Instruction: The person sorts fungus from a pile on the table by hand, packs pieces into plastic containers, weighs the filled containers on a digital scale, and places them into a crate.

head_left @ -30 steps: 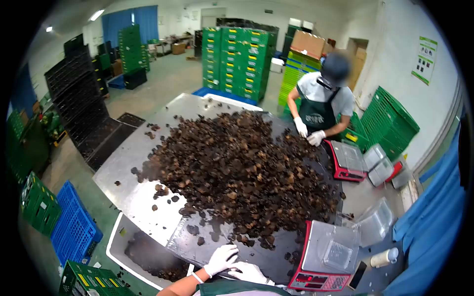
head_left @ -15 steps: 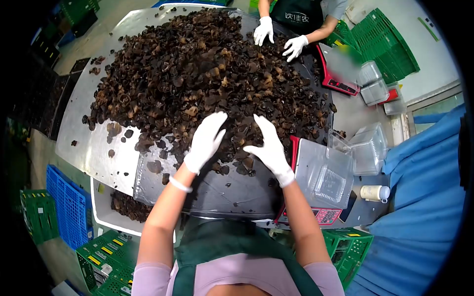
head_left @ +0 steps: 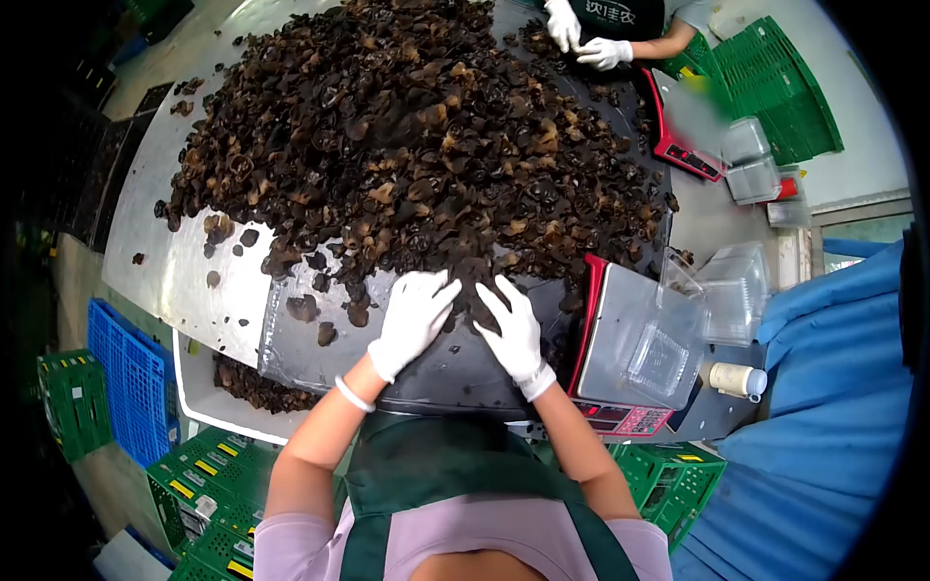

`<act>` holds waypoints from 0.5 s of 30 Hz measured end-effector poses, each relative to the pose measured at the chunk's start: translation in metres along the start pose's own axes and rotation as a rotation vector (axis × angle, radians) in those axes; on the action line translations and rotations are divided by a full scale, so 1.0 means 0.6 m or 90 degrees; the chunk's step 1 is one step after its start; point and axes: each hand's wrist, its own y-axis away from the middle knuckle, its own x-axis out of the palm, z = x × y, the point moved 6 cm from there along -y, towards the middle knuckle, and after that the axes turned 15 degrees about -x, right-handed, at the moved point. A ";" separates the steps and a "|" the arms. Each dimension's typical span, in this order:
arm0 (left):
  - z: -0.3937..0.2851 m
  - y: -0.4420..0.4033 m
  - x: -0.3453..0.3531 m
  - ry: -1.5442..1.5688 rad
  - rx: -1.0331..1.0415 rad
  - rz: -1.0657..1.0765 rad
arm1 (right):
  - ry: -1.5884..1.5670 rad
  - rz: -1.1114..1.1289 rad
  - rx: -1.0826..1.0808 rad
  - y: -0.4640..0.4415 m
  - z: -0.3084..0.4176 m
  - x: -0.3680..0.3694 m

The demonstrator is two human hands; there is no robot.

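A large heap of dark brown wood ear mushrooms point(head_left: 387, 145) covers much of the metal table. My left hand point(head_left: 417, 318), in a white glove, lies at the near edge of the heap, fingertips against a small clump of mushrooms point(head_left: 471, 281). On the other side of that clump is my right hand point(head_left: 511, 331), also gloved, with its thumb and fingers apart. The clump sits between both hands on a dark grey sheet point(head_left: 329, 353). Neither hand is closed round a piece, though some fingertips are hidden among the mushrooms.
To the right, a red-framed scale point(head_left: 639, 329) bears a clear plastic tray point(head_left: 664, 356). More clear boxes point(head_left: 731, 295) and a pale bottle point(head_left: 736, 380) stand beyond. Across the table are a co-worker's gloved hands point(head_left: 591, 44) and another scale point(head_left: 683, 126). A white bin point(head_left: 184, 387) is lower left.
Both my hands have moved toward me, drawing mushrooms onto the near part of the sheet. My fingers are more bent. The co-worker's hands have come together.
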 end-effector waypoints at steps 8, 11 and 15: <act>0.010 0.188 -0.037 0.008 -0.019 0.138 | 0.042 0.099 -0.108 0.144 0.079 0.017; 0.020 0.229 -0.042 0.028 -0.027 0.156 | 0.088 0.092 -0.094 0.181 0.081 0.015; 0.019 0.239 -0.058 0.022 -0.044 0.129 | -0.003 -0.002 0.034 0.203 0.065 -0.005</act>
